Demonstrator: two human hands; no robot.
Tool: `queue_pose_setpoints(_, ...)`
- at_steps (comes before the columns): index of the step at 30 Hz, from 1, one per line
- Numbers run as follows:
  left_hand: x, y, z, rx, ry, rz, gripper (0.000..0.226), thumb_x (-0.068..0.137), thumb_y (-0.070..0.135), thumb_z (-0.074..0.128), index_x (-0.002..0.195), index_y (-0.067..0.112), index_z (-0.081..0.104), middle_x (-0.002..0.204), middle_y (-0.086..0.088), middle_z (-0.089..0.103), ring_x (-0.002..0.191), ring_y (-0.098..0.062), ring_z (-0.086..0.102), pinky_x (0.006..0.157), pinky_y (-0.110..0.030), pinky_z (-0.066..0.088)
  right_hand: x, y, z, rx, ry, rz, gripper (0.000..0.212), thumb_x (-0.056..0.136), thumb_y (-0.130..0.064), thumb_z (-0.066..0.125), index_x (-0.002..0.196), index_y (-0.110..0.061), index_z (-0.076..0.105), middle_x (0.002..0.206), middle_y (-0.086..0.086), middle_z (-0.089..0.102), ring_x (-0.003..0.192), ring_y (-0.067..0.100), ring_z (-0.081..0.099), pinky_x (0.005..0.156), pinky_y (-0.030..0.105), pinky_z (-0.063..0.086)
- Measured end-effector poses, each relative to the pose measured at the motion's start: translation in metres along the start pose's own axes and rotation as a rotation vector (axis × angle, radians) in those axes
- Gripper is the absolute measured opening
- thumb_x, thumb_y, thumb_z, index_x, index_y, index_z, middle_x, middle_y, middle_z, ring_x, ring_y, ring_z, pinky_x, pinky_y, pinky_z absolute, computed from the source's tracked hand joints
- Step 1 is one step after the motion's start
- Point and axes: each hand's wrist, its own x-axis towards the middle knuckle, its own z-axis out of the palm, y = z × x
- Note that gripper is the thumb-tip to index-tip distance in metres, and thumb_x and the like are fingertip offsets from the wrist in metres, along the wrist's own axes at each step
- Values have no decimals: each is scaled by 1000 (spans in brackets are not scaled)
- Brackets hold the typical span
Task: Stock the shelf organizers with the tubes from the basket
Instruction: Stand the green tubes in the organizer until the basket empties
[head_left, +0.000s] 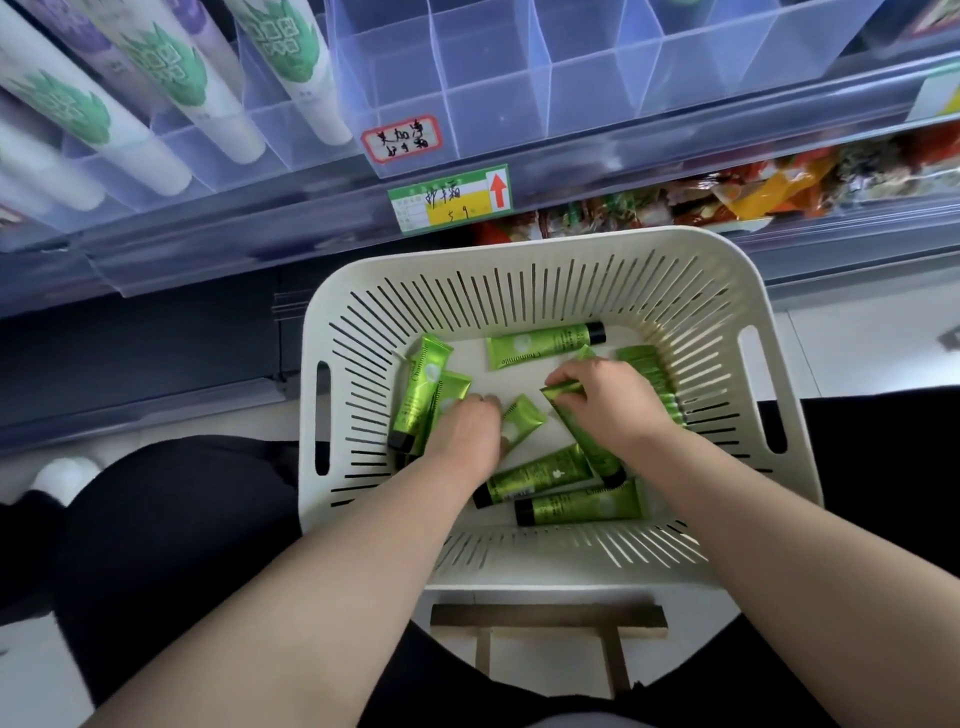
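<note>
**Both hands down in the basket of green tubes**

At the upper left of the frame, tall white tubes (156, 78) with green leaf prints stand slanted in clear slots. Just right of them, across the top centre, sits the clear shelf organizer (519, 78), split by dividers into open compartments. A handwritten label (399, 139) with a red border is stuck on its front. A green and yellow price tag (451, 200) with a red arrow hangs on the shelf edge below. Snack packets (727, 192) fill the shelf at the upper right.

The white slotted basket (519, 249) takes up the middle of the frame, resting on a wooden stool (545, 616) at the bottom centre. A white shoe (65, 475) shows at the lower left.

The green tubes (545, 345) lie loose on the basket floor: two side by side at the left, one along the far wall, one short piece between the hands, two near the front wall and more at the right, partly hidden.

The left hand (465, 426) is left of centre in the basket, palm down, fingers bent onto the tubes there. Whether it grips one cannot be told, as the fingertips are hidden.

The right hand (608, 397) is just right of it. Its fingers and thumb are curled round the flat crimped end of the held tube (576, 421), which slants down towards the front wall, cap end low.
</note>
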Motion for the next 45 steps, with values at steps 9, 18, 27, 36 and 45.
queue_pose_setpoints(9, 8, 22, 8, 111, 30, -33, 35, 88, 13, 61, 122, 12, 50, 116, -10, 55, 107, -30, 54, 67, -35, 39, -1, 0, -4, -75, -3, 12, 16, 90, -24, 58, 104, -30, 65, 103, -2, 66, 87, 20, 61, 73, 36, 54)
queue_pose_setpoints(18, -22, 11, -38, -442, 287, -36, 32, 92, 27, 62, 121, 20, 51, 96, 1, 63, 82, -20, 59, 66, -33, 48, -12, -18, -27, -31, 32, -40, 19, 90, -21, 58, 106, -23, 67, 104, -2, 68, 96, 20, 61, 79, 38, 54)
queue_pose_setpoints(27, -58, 27, -108, -607, 567, 125, 14, 92, 25, 63, 106, 22, 67, 98, 7, 68, 90, -15, 62, 80, -33, 52, -52, -51, -88, -56, 276, -189, 20, 86, -22, 58, 101, -29, 69, 101, -5, 65, 97, 20, 59, 77, 33, 48)
queue_pose_setpoints(36, -82, 67, -231, -766, 866, 354, 16, 91, 25, 55, 101, 32, 66, 84, 14, 64, 87, -22, 66, 81, -45, 56, -73, -79, -189, -45, 663, -324, 22, 89, -17, 56, 105, -26, 69, 99, -1, 65, 99, 24, 57, 77, 39, 49)
queue_pose_setpoints(45, -53, 90, -330, -836, 1120, 282, 20, 89, 21, 51, 91, 35, 65, 82, 13, 63, 87, -21, 65, 78, -47, 57, -46, -109, -266, 17, 1002, -483, 19, 91, -15, 56, 100, -23, 71, 89, -1, 64, 92, 26, 58, 71, 35, 48)
